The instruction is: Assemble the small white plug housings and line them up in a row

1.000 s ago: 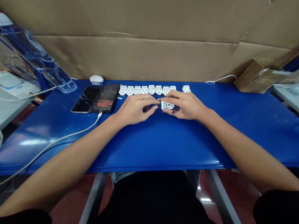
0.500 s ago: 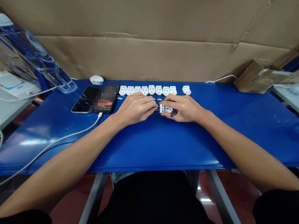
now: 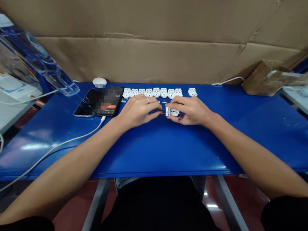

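Observation:
My right hand [image 3: 189, 110] grips a small white plastic socket module [image 3: 172, 112] just above the blue table. A purple translucent handle [image 3: 181, 116] lies under that hand's curled fingers; the rest of it is hidden. Facing the module's left end, my left hand [image 3: 140, 110] has thumb and index finger close together on a thin metal piece [image 3: 163, 110], which reaches toward the module. Its exact shape is too small to make out. Behind both hands, several similar white modules [image 3: 156, 92] stand in a row, and a single white module [image 3: 192, 92] sits apart to the right.
Two phones [image 3: 85, 102] lie on the blue table [image 3: 166, 150] to the left, one with a white cable [image 3: 64, 141]. Near them are a round white object [image 3: 99, 82] and a clear bottle [image 3: 43, 58]. A cardboard box [image 3: 266, 80] stands back right against the cardboard wall.
The module has shifted slightly right in my right hand, and the purple handle has tilted. My left thumb and index finger have parted a little, showing more of the thin metal piece.

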Demonstrator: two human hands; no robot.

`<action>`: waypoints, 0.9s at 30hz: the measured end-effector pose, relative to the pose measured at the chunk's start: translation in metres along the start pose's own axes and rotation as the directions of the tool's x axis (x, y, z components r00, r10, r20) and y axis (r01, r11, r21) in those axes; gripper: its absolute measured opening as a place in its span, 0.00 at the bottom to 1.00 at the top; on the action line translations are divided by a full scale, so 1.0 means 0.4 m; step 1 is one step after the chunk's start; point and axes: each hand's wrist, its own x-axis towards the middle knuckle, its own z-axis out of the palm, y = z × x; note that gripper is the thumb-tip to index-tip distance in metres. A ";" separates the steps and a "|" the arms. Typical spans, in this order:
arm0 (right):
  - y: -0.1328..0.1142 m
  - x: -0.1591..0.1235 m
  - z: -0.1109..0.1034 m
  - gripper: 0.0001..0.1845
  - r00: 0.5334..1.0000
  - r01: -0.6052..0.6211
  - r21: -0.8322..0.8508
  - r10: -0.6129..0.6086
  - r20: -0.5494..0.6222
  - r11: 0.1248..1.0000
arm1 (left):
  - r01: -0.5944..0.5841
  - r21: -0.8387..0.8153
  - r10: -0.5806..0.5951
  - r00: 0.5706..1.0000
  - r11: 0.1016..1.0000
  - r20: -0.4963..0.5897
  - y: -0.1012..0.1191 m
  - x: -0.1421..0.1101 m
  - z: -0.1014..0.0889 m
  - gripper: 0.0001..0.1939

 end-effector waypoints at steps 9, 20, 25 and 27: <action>0.003 -0.002 -0.004 0.14 1.000 -0.017 -0.007 0.017 0.008 1.000 | 0.011 -0.210 -0.018 0.999 0.978 -0.031 0.004 -0.004 0.004 0.10; -0.006 0.004 -0.003 0.15 0.998 -0.041 0.017 0.040 0.038 0.999 | 0.037 -0.209 -0.038 0.999 0.977 0.003 0.013 0.002 0.005 0.07; -0.006 0.005 -0.004 0.15 0.997 -0.048 0.023 0.046 0.062 0.999 | 0.044 -0.170 -0.039 0.999 0.984 0.033 0.015 0.003 0.001 0.08; -0.005 0.005 -0.005 0.16 0.997 -0.051 0.017 0.050 0.055 0.999 | 0.056 -0.174 -0.052 0.998 0.983 0.025 0.014 0.003 0.001 0.08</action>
